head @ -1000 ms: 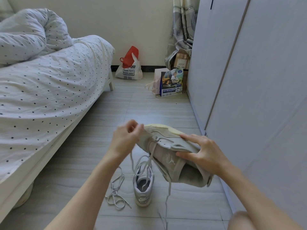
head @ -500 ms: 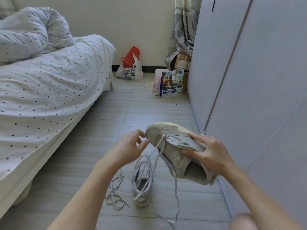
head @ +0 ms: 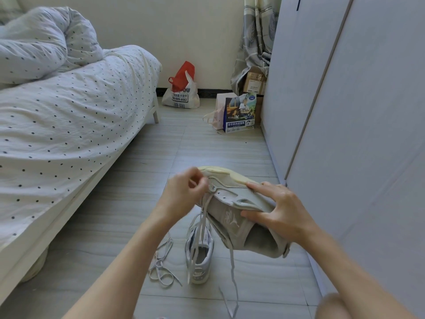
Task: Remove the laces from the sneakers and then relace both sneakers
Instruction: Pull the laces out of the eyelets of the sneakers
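Observation:
I hold a grey sneaker (head: 232, 212) on its side in the air, toe pointing away, its pale yellow sole up. My right hand (head: 279, 209) grips its side near the collar, thumb below and fingers on top. My left hand (head: 184, 192) pinches the white lace (head: 202, 229) at the eyelets near the toe; the lace's two ends hang down toward the floor. The second sneaker (head: 199, 256) stands upright on the floor below, without a lace. A loose white lace (head: 161, 265) lies tangled on the floor to its left.
A bed (head: 64, 125) with dotted bedding runs along the left. A grey wardrobe (head: 345, 111) fills the right side. Bags (head: 181, 93) and boxes (head: 239, 113) stand against the far wall. My knee (head: 333, 307) shows at the bottom right.
My left hand moved up and right, back against the toe eyelets, and now pinches the lace there. The lace ends swung and hang lower. The held sneaker stayed almost still.

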`<state>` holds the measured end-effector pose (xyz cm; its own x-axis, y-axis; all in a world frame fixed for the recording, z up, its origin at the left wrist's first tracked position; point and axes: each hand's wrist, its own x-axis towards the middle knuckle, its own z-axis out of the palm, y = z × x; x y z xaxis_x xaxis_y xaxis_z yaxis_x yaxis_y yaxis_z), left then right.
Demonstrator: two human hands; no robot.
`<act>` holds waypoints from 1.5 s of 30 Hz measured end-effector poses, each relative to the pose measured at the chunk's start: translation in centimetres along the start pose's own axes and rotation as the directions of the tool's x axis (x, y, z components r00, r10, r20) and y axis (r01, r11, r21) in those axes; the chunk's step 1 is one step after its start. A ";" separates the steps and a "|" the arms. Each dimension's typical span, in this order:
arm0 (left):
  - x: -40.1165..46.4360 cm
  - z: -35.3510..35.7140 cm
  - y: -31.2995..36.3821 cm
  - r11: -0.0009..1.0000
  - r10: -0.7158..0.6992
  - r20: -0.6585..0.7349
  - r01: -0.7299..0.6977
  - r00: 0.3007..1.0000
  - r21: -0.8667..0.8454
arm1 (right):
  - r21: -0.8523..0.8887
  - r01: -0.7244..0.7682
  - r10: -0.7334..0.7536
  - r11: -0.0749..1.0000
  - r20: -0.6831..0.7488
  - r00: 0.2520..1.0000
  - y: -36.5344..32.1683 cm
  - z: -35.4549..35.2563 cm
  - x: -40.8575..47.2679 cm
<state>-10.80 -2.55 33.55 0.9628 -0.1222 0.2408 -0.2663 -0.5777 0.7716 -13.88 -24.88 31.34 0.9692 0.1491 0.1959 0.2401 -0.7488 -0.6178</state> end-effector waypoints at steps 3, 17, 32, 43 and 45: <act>0.3 -2.1 1.3 0.810 -0.139 -0.251 -0.036 0.958 -0.586 | 0.012 -0.075 0.075 0.997 -0.009 0.997 1.0 0.2 0.6; -0.2 0.6 -1.5 0.979 -0.096 0.067 0.082 0.993 0.186 | -0.064 -0.070 0.068 0.996 -0.044 0.997 1.5 -0.4 -0.1; 0.6 -0.8 0.8 0.731 -0.262 -0.099 0.130 0.960 -0.670 | -0.261 0.097 -0.096 0.960 0.014 0.995 -0.5 0.7 -0.1; 0.1 -0.5 -2.0 0.984 -0.178 0.054 0.179 0.983 -0.013 | 0.684 -0.190 0.270 0.704 -0.010 0.963 0.5 -1.2 0.1; 0.3 -0.2 -2.1 0.983 -0.155 0.091 0.162 0.984 -0.080 | 0.714 -0.182 0.254 0.676 0.005 0.967 0.3 -1.2 0.0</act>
<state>-9.98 -1.23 32.11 0.9925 -0.1040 0.0638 -0.1091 -0.5231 0.8452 -13.90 -25.90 32.06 0.9987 -0.0423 0.0286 0.0254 -0.0726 -0.9970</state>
